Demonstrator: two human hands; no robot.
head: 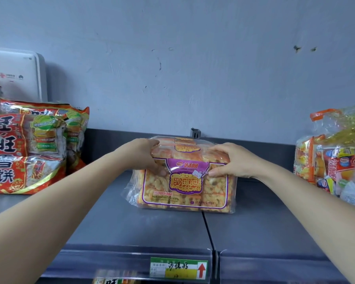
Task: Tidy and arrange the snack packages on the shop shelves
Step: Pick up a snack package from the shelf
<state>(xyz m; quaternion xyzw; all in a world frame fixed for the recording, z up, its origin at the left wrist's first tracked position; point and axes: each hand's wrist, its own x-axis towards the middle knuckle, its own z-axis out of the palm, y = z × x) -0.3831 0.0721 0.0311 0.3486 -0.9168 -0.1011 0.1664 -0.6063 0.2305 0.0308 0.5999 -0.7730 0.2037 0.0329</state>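
At frame centre, the snack package [183, 181] stands on the grey shelf [131, 222]. The left hand [146, 155] and right hand [230, 160] grip its upper corners, fingers curled. Its crinkly film looks slippery and the contents crumbly, so holding the ends suits it.

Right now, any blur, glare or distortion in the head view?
Head view: flat light; centre snack package sharp between left hand and right hand; mild sheen on its wrap; red bags at left edge soft; packet at bottom edge blurred; wide-angle stretch on forearms.
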